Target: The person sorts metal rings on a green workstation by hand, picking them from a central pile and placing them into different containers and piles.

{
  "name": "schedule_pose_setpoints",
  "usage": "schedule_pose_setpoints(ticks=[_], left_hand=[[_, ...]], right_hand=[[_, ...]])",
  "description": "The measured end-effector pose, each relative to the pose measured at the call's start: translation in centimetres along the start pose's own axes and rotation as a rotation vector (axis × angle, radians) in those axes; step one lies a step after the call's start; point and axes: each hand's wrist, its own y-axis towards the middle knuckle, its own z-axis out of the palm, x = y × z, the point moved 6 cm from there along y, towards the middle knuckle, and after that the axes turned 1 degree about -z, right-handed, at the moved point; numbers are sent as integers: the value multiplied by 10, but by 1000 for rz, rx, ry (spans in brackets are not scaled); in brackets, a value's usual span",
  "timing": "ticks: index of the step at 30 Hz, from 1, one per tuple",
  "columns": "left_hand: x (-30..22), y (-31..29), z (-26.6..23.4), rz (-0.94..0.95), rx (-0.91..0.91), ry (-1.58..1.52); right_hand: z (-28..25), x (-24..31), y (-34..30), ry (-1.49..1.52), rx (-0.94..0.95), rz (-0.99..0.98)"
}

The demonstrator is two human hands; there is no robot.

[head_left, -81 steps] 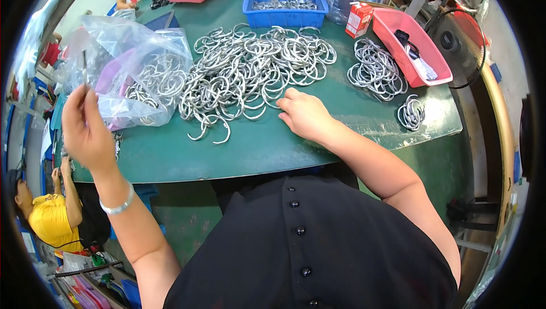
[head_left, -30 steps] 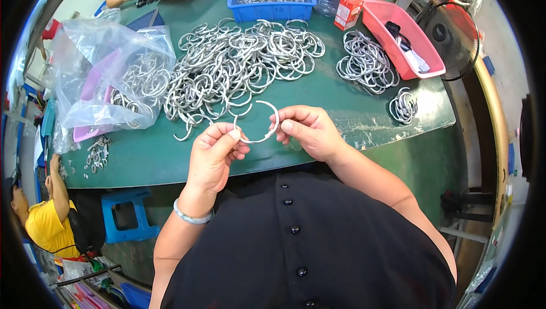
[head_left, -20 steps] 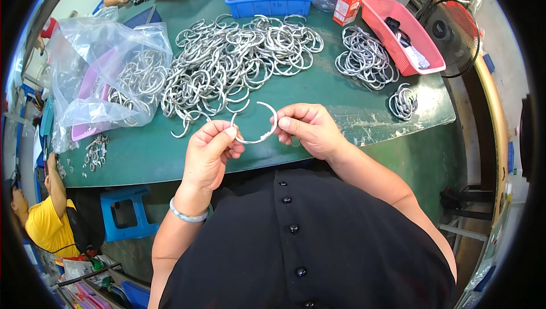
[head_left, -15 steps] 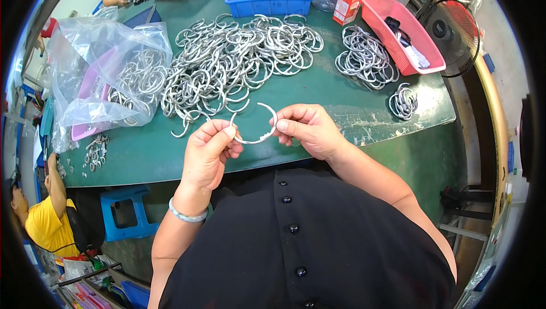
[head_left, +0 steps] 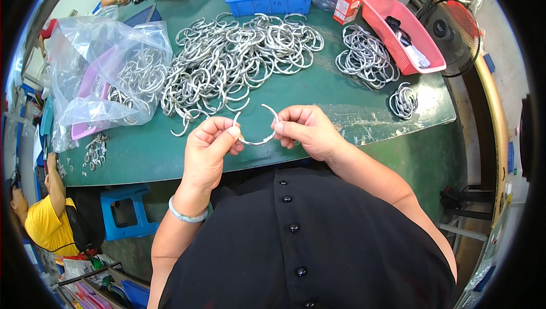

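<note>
Between my two hands is a silver open bangle [head_left: 257, 142], its gap facing away from me. My left hand [head_left: 211, 147] pinches its left side between thumb and fingers. On the opposite side, my right hand [head_left: 304, 131] grips it the same way. Just beyond my hands, a large heap of similar silver bangles [head_left: 239, 59] spreads over the green table [head_left: 290, 101]. A smaller pile of bangles [head_left: 367, 59] lies to the right, and a little stack of them [head_left: 403, 102] sits nearer the table's right edge.
A blue bin [head_left: 270, 6] of small metal parts stands at the back. On the right are a pink basket [head_left: 398, 36], a red carton [head_left: 347, 6] and a fan [head_left: 449, 36]. Plastic bags [head_left: 85, 70] cover the left side. A person in yellow [head_left: 51, 226] is near a blue stool [head_left: 128, 212].
The bangle has tilted slightly and shifted a little to the right in my fingers. Both hands keep their hold.
</note>
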Motion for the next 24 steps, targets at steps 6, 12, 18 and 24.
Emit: schedule_pose_setpoints(ticks=[6, 12, 18, 24], left_hand=[[2, 3, -2, -78, -14, -73], [9, 2, -4, -125, 4, -157], [8, 4, -4, -90, 58, -182], [10, 4, -7, -67, 73, -177]], right_hand=[[0, -6, 0, 96, 22, 107], [2, -10, -3, 161, 58, 140], [1, 1, -2, 17, -2, 15], [8, 15, -9, -30, 55, -150]])
